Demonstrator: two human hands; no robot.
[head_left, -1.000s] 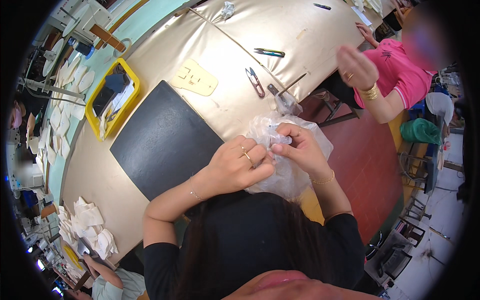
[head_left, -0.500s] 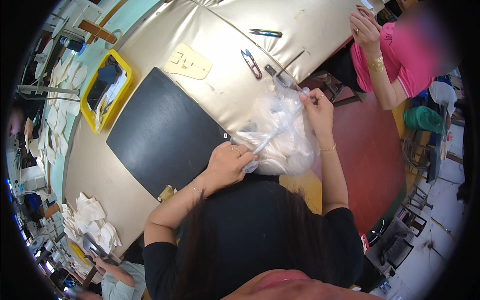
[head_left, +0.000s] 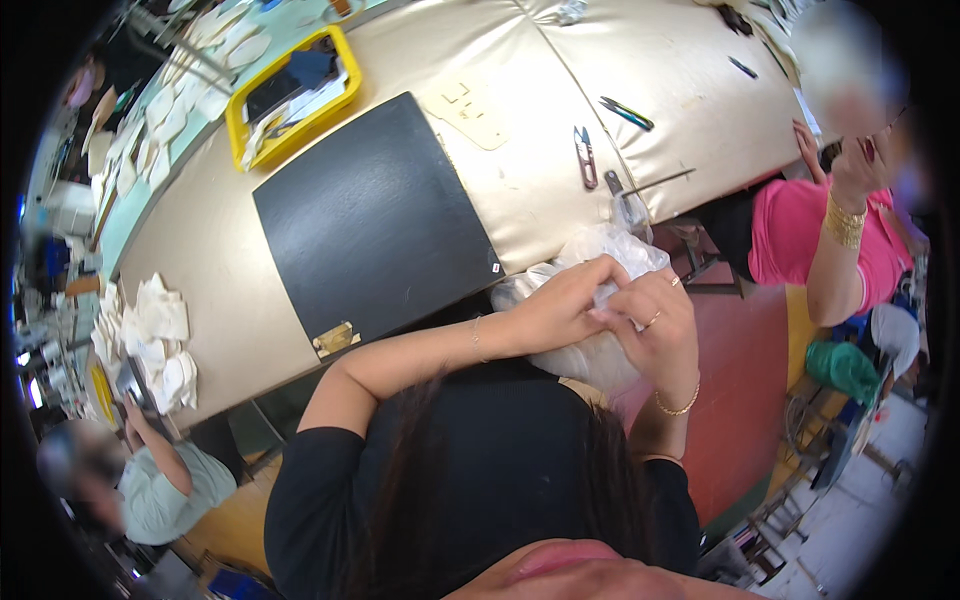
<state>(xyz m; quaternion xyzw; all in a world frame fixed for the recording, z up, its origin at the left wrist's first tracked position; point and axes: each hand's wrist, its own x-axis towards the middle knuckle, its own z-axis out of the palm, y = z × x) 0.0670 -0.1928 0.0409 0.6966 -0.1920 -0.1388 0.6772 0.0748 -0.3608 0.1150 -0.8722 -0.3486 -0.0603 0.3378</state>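
A clear plastic bag (head_left: 600, 362) filled with pale, whitish pieces sits at the table's near edge, right in front of my body. Over its top, my left hand (head_left: 570, 303) and my right hand (head_left: 657, 322) meet, both closed on the bunched plastic of its mouth. Fingertips of the two hands nearly touch, and they cover part of the gathered plastic. To the left of the bag lies a large black mat (head_left: 375, 225). Thread snips (head_left: 585, 158) and a thin dark rod (head_left: 655, 182) rest on the table beyond the bag.
A yellow tray (head_left: 240, 125) holding dark and white items stands at the far left. Beyond the mat lies a cream pattern piece (head_left: 470, 115). White cut pieces (head_left: 160, 325) are heaped at left, near a co-worker in pale green (head_left: 165, 500). Another person in pink (head_left: 800, 235) is at right.
My hands have come together over the bag; earlier they were apart, stretching a twisted strand of plastic between them. The view has shifted, and the person in pink has moved an arm.
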